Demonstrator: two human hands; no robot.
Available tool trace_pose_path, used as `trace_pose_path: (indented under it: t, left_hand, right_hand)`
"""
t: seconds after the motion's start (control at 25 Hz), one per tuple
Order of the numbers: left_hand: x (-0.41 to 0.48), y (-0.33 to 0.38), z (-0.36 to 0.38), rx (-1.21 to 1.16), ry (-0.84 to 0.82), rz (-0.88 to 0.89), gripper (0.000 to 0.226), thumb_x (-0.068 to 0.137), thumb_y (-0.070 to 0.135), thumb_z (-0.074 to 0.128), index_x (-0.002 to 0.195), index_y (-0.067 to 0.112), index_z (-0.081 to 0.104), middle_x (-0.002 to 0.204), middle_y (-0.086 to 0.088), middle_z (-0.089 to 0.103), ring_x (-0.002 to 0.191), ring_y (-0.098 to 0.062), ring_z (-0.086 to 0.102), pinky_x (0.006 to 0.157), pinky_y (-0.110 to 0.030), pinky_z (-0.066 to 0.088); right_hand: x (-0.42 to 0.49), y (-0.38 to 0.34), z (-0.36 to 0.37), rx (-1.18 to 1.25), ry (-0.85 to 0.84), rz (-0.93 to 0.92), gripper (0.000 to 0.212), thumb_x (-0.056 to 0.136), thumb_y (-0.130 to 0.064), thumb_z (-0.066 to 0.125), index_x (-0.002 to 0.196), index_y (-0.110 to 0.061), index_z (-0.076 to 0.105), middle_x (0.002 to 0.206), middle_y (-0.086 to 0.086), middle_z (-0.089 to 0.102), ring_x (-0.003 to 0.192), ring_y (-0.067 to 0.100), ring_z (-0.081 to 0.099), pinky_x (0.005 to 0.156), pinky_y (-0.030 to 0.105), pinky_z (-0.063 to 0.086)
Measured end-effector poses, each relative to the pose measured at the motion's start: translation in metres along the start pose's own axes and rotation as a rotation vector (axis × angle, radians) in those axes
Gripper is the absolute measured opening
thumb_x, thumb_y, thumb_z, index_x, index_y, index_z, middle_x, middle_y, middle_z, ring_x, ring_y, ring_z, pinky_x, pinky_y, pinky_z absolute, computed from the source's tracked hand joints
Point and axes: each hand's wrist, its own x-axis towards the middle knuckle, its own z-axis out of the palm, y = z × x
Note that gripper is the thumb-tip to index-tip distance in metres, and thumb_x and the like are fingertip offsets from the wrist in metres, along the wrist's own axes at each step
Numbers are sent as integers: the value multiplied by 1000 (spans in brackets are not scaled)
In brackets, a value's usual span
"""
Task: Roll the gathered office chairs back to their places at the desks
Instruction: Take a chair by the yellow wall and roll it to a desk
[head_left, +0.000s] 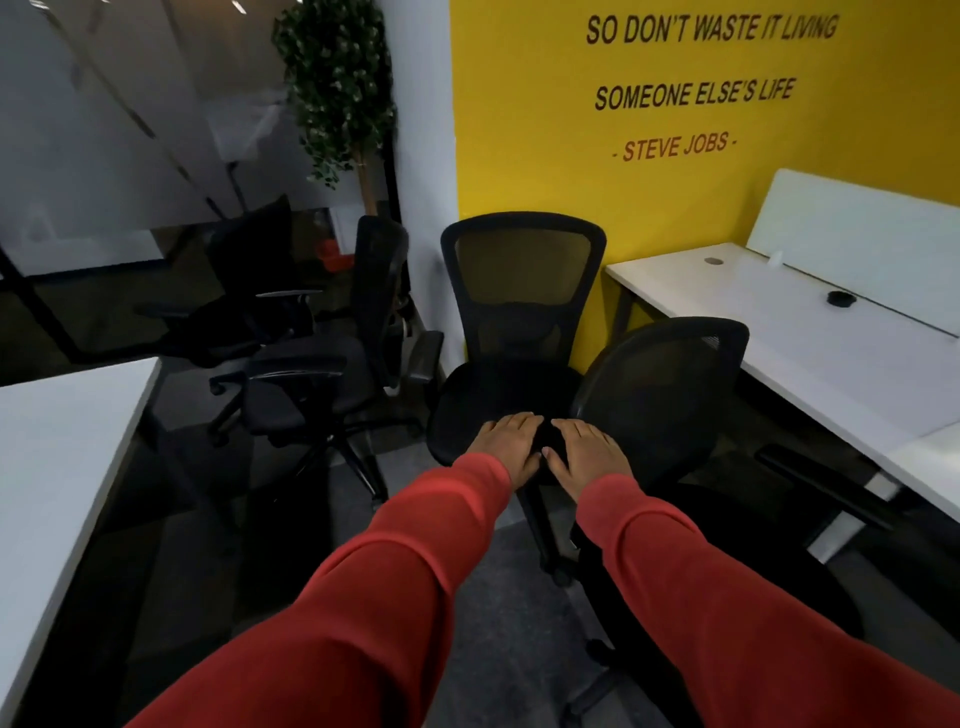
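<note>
Room: painted yellow wall (519, 130) rising behind a white bench (779, 338).
Grips: left grip (506, 447) and right grip (587, 453) lying flat, released, on the black mesh office chair (522, 270) seat.

The left hand (506, 441) and right hand (587, 449) rest side by side on the seat front of the middle chair (522, 270), the wall (519, 130) behind it, left chairs (306, 395) and left desk (62, 441) on one side, right chair (660, 400) and right desk (779, 332) on the other, plant (337, 93) behind the left chairs.

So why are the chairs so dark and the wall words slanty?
Head view: the black chairs sit in dim light, so their detail vanishes; head view: the yellow wall is brightly lit, and the wide lens slants its words; head view: the glass wall at left looks hazy.
</note>
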Motion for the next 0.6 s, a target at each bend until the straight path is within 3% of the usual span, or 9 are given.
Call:
trace_pose_path:
  t: [0.32, 0.44, 0.6]
  left_hand:
    - [90, -19, 2, -59, -93, 165, 60, 97, 23, 50, 151, 14, 26, 155, -5, 33, 135, -24, 41, 109, -40, 35]
    - [126, -16, 5, -108, -125, 193, 57, 98, 18, 46, 152, 16, 26, 155, -5, 33, 133, -25, 43, 107, -38, 39]
    - [175, -21, 0, -119, -121, 232, 57, 98, 13, 43, 152, 17, 25, 156, -2, 31, 136, -23, 41, 109, -36, 37]
  right_hand:
    - [48, 16, 3, 91, 102, 233, 72, 97, -45, 47, 154, -15, 16, 159, 3, 23, 145, 19, 26, 115, 37, 30]
    - [81, 35, 2, 136, 83, 334, 73, 96, -43, 49, 154, -15, 14, 159, 4, 21, 143, 25, 29, 111, 42, 36]
    - [133, 51, 6, 323, -18, 574, 95, 88, -42, 65, 155, -14, 4, 162, 7, 8, 136, 35, 39, 103, 47, 42]
